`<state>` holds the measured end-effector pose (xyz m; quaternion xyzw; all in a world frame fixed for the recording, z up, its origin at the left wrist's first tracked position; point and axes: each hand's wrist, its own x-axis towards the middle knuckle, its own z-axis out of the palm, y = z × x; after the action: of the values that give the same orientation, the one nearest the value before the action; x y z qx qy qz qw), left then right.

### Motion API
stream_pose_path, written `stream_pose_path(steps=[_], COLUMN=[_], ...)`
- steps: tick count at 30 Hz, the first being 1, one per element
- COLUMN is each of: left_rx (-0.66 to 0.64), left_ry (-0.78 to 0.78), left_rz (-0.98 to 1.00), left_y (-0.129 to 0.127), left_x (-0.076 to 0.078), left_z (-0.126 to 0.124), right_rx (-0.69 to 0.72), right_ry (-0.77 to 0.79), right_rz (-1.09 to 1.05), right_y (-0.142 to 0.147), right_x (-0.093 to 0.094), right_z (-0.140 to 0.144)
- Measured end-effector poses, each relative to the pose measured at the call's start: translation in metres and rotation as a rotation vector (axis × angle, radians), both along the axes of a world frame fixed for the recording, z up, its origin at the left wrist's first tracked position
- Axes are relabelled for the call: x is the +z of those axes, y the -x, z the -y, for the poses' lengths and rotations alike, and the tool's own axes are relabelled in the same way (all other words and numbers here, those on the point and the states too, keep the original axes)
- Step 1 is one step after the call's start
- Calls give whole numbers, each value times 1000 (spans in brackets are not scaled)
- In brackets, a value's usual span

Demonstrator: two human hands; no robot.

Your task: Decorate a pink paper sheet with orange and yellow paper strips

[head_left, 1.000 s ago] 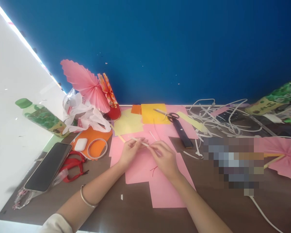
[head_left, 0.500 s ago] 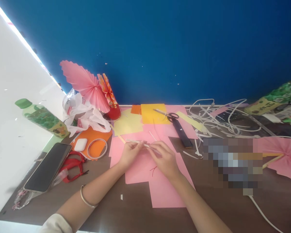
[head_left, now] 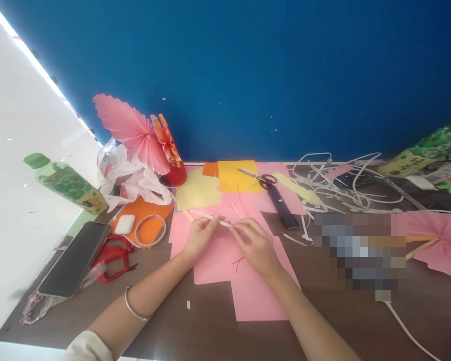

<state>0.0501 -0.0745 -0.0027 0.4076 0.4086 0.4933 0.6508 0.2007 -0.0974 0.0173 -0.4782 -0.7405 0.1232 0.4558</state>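
Observation:
Between my two hands runs a thin white strip [head_left: 224, 223], nearly level and held above pink paper sheets [head_left: 214, 258]. My left hand [head_left: 202, 235] pinches it between thumb and fingers, and one end sticks out to the left. The fingertips of my right hand [head_left: 256, 245] are closed on its other end, which they partly hide. A short dark red twist of thread or wire [head_left: 238, 263] lies on the pink paper just below my hands. Past my fingers, black-handled scissors [head_left: 267, 181] rest partly on a yellow sheet [head_left: 236, 178].
Left stand a green-capped bottle [head_left: 65, 181], a phone [head_left: 75, 258], a white earphone case [head_left: 125, 224], a tape roll [head_left: 150, 230] and a pink paper fan [head_left: 131, 130]. White cables [head_left: 323, 175], a blurred-out patch and another pink fan [head_left: 443, 245] lie right. A blue panel rises behind.
My left thumb has shifted slightly left along the strip, so more of it shows between my hands. My right hand has barely moved. Nothing else differs.

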Motion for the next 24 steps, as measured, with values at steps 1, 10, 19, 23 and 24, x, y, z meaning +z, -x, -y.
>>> stream_pose_path(steps=[1, 10, 19, 23, 24], left_rx=[-4, -37, 36, 77, 78], left_ry=[-1, -89, -7, 12, 8], left_rz=[-4, -140, 1, 11, 5], left_y=[0, 0, 1, 1, 1], left_x=[1, 9, -3, -4, -4], left_z=[0, 5, -1, -1, -1], right_rx=[4, 26, -1, -34, -43], right_ry=[-3, -31, -84, -39, -12], right_rz=[9, 36, 77, 87, 84], right_y=[0, -1, -6, -9, -9], right_x=[0, 0, -3, -3, -3], right_z=[0, 1, -3, -3, -3])
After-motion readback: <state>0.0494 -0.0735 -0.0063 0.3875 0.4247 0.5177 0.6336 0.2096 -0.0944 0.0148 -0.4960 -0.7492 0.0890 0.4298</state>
